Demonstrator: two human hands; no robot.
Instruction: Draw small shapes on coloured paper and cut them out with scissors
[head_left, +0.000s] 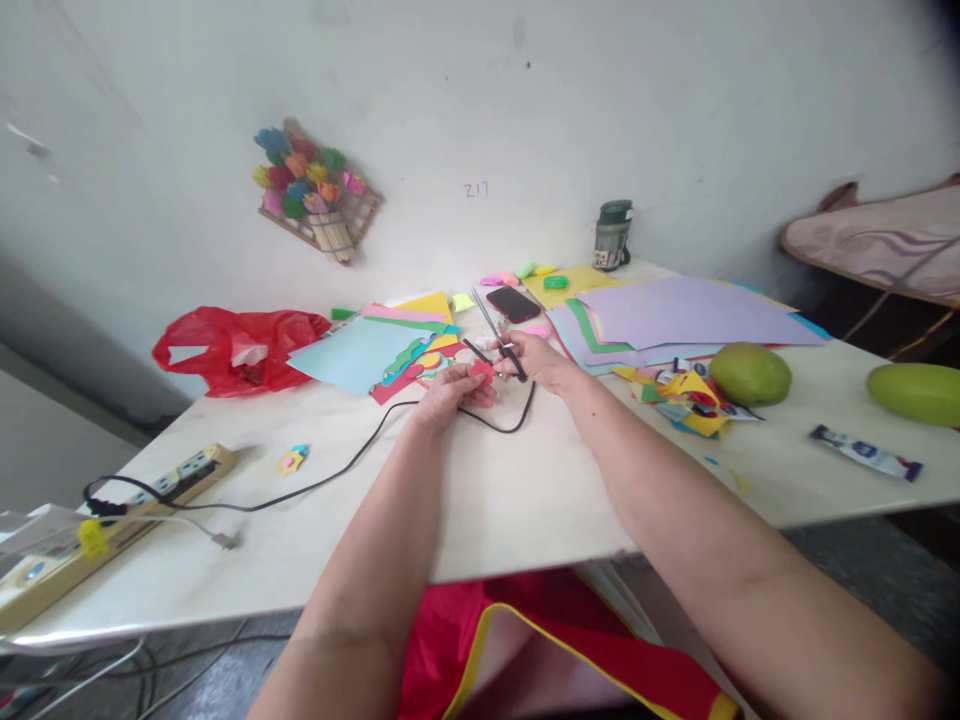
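Over the middle of the table, my left hand (448, 395) pinches a small red piece of paper (482, 371). My right hand (534, 362) grips a pair of scissors (514, 362) by its black handle. The blades are spread and point away from me, to the upper left. Both hands are close together, with the red paper beside the scissors' handle. Just beyond them lie cut scraps of coloured paper and a dark phone (514, 304). A small yellow and blue paper flower (292, 459) rests on the table to the left.
Coloured sheets (360, 350) lie at left beside a red plastic bag (240, 345). More sheets (675, 310) are stacked at right, near a tumbler (613, 235), paper scraps (686, 395), green fruit (750, 374) and a tube (866, 453). A black cord (322, 488) runs to a power strip (180, 485).
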